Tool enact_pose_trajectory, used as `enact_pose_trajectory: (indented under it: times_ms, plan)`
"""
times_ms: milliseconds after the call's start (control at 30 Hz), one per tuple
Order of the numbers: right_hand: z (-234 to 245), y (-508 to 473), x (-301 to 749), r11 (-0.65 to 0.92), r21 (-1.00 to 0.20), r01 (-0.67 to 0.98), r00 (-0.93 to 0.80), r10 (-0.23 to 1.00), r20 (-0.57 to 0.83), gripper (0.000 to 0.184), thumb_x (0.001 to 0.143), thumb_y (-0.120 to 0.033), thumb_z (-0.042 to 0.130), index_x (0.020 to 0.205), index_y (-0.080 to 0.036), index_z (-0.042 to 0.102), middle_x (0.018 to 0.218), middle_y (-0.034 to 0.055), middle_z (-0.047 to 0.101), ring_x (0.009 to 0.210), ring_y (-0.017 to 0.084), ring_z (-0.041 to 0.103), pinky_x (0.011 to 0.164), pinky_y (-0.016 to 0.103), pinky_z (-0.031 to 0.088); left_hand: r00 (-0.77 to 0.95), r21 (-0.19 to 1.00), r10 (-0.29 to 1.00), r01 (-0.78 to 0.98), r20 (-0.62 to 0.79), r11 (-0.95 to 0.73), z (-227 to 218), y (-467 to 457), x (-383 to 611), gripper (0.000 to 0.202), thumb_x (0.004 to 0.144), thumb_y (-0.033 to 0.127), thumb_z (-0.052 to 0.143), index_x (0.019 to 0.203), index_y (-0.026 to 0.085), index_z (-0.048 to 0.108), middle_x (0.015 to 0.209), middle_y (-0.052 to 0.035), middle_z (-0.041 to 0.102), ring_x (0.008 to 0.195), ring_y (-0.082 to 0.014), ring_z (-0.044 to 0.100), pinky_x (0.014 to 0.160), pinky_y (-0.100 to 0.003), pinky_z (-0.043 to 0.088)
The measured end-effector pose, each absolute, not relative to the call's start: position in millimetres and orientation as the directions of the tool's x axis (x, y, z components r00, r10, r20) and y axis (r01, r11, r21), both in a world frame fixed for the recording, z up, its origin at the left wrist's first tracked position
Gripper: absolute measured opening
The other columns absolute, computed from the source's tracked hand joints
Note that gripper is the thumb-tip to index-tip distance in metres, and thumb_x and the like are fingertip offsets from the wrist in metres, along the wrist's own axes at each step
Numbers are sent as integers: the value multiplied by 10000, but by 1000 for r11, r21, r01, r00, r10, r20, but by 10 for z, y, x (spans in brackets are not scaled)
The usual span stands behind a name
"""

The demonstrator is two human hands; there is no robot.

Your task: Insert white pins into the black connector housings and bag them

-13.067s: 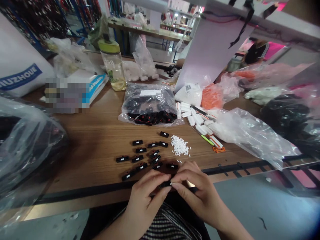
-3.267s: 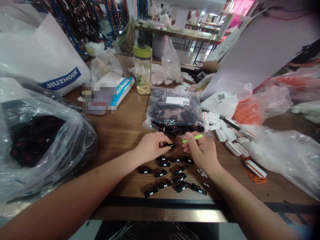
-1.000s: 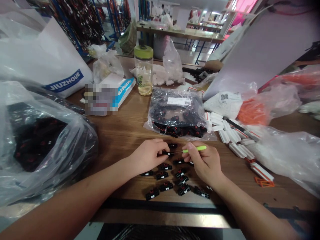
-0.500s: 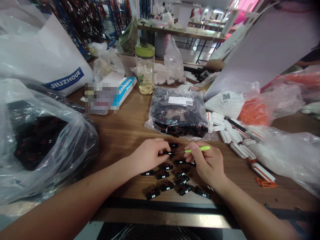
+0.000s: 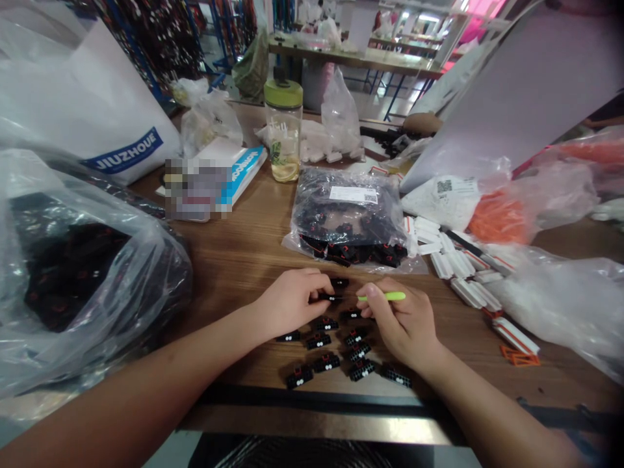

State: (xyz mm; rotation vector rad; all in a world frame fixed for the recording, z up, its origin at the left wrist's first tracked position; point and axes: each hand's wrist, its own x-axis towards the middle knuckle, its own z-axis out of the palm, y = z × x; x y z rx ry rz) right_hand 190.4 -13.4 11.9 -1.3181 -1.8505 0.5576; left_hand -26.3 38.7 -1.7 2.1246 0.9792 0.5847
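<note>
Left hand (image 5: 292, 302): curled, pinching a black connector (image 5: 327, 297), long axis running left-right.
Right hand (image 5: 397, 325): pinching a green-handled pick (image 5: 387, 296), tip pointing left, apparently touching the connector.

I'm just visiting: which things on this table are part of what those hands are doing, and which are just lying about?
Part of the work:
left hand pinching a black connector
right hand holding a green-handled pick
other black connectors laid out nearby

Just lying about:
green-lidded drink bottle
JIUZHOUE tote bag
plastic bag of orange pieces
</note>
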Motion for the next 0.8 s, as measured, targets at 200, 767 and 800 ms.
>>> enact_pose_trajectory:
  times_ms: [200,767,800]
  plan:
    - [124,-150,1918,416,-676,608,-163,899,407,190,981,-224,525,859,-205,669,695,-18,682,555,100,639,582,244,484,606,769,791,464,88,-440,-14,386,-256,98,791,85,680,836,172,683,768,22,599,632,-106,575,610,-229,456]
    - [104,-146,1886,331,-751,571,-104,937,334,210,985,-263,532,842,-208,674,674,-33,684,550,89,655,585,222,492,597,762,796,468,101,-448,-16,391,-256,94,792,103,689,852,176,691,756,25,595,622,-107,571,604,-235,446]
    - [106,-140,1880,308,-766,564,-91,945,313,214,986,-275,532,842,-206,674,664,-33,685,546,92,658,582,220,497,599,757,794,471,103,-454,-16,392,-256,96,792,105,691,858,174,693,756,24,595,624,-108,572,603,-236,444]
